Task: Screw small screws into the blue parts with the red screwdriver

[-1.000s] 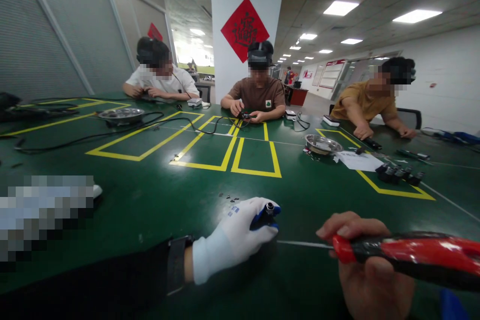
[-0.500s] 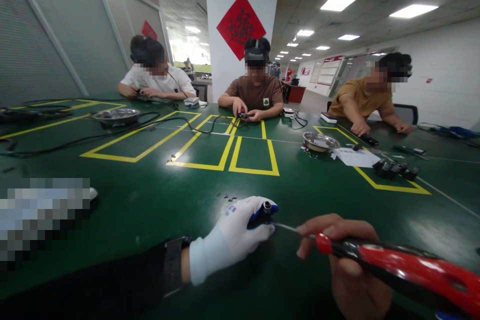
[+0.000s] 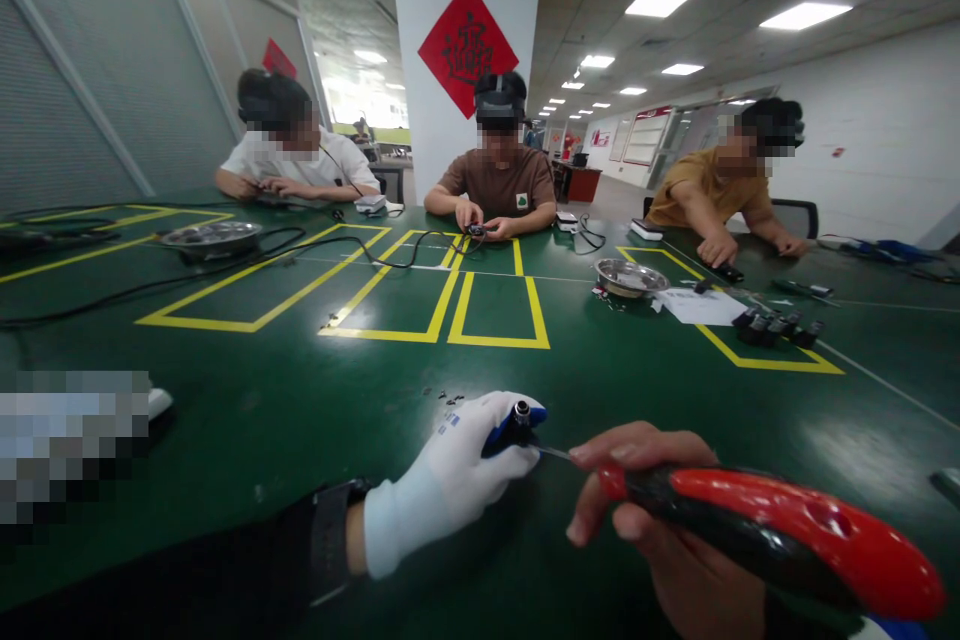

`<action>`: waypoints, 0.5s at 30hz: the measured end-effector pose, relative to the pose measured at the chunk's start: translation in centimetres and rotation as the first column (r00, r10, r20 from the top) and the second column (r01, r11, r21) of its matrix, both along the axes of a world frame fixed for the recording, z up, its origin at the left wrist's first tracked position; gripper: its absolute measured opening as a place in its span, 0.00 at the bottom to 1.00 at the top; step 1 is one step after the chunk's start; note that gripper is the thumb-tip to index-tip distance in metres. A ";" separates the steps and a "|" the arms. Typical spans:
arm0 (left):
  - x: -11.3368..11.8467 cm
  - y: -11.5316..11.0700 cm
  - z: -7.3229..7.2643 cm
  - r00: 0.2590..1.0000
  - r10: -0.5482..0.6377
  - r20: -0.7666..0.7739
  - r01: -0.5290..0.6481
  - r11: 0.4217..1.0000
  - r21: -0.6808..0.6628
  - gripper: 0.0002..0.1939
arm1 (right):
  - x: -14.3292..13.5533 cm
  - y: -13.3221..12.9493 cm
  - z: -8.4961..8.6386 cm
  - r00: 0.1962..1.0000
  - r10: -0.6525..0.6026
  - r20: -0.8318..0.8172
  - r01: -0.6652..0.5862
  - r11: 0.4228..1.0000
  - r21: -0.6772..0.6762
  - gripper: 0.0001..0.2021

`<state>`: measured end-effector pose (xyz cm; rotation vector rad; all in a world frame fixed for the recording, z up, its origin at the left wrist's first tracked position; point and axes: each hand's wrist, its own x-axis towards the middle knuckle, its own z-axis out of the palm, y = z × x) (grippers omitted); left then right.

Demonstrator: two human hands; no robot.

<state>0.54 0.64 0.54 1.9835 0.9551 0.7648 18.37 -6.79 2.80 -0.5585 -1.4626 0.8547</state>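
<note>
My left hand (image 3: 469,455), in a white glove with blue fingertips, is closed around a small black part (image 3: 517,428) with a shiny metal ring on top. It rests low over the green table. My bare right hand (image 3: 660,500) grips a screwdriver (image 3: 780,530) with a red and black handle. The thin shaft points left, and its tip meets the black part near my left thumb; the exact contact point is hidden. Several tiny dark pieces (image 3: 450,400) lie on the table just beyond my left hand.
Across the green table (image 3: 360,375) sit three people (image 3: 499,185) working with their hands. Metal bowls (image 3: 631,278), black cables (image 3: 187,275), a white sheet (image 3: 701,307) and several black parts (image 3: 776,328) lie farther off. Yellow tape (image 3: 499,342) marks rectangles. A blurred-out object (image 3: 71,445) is at left.
The view has shifted slightly, so most things appear farther left. The screwdriver's handle has swung so that its whole end shows. Both hands keep their holds.
</note>
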 end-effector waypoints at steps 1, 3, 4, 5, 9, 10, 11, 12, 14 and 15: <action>0.0 0.0 0.0 1.000 0.001 0.000 -0.001 1.000 -0.005 0.17 | 0.0 -0.1 -0.1 1.000 -0.012 0.003 0.012 1.000 -0.005 0.12; 0.0 -0.1 0.0 1.000 0.002 0.005 -0.002 1.000 -0.022 0.16 | 0.1 -0.1 -0.3 0.998 -0.049 0.027 0.050 0.998 -0.029 0.16; 0.1 -0.2 0.0 1.000 -0.003 0.008 0.003 0.999 -0.032 0.16 | 0.1 -0.2 -0.3 0.996 -0.075 0.042 0.076 0.996 -0.037 0.19; 0.1 -0.2 0.0 1.000 -0.004 0.012 0.005 0.999 -0.036 0.15 | 0.2 -0.1 -0.4 0.993 -0.104 0.063 0.107 0.993 -0.042 0.20; 0.1 -0.1 -0.2 1.000 0.009 0.017 -0.009 1.000 0.003 0.15 | 0.5 0.2 -0.2 0.945 -0.285 0.160 0.276 0.958 0.076 0.12; 0.1 -0.1 -0.2 1.000 0.011 0.016 -0.011 1.000 0.006 0.16 | 0.5 0.3 -0.1 0.933 -0.323 0.156 0.309 0.945 0.109 0.10; 0.0 0.0 -0.3 1.000 0.007 0.016 -0.007 1.000 0.006 0.16 | 0.5 0.5 -0.1 0.930 -0.338 0.142 0.322 0.938 0.125 0.09; 0.0 0.1 -0.3 1.000 0.002 0.016 -0.002 1.000 0.004 0.17 | 0.3 0.6 -0.2 0.938 -0.322 0.124 0.309 0.944 0.119 0.10; 0.0 0.1 -0.4 1.000 -0.001 0.020 0.001 1.000 0.005 0.17 | -0.1 0.7 -0.4 0.976 -0.211 0.056 0.207 0.976 0.070 0.11; 0.0 0.1 -0.5 1.000 0.001 0.024 -0.001 1.000 0.006 0.17 | -0.5 0.8 -0.5 0.989 -0.147 0.011 0.146 0.988 0.056 0.11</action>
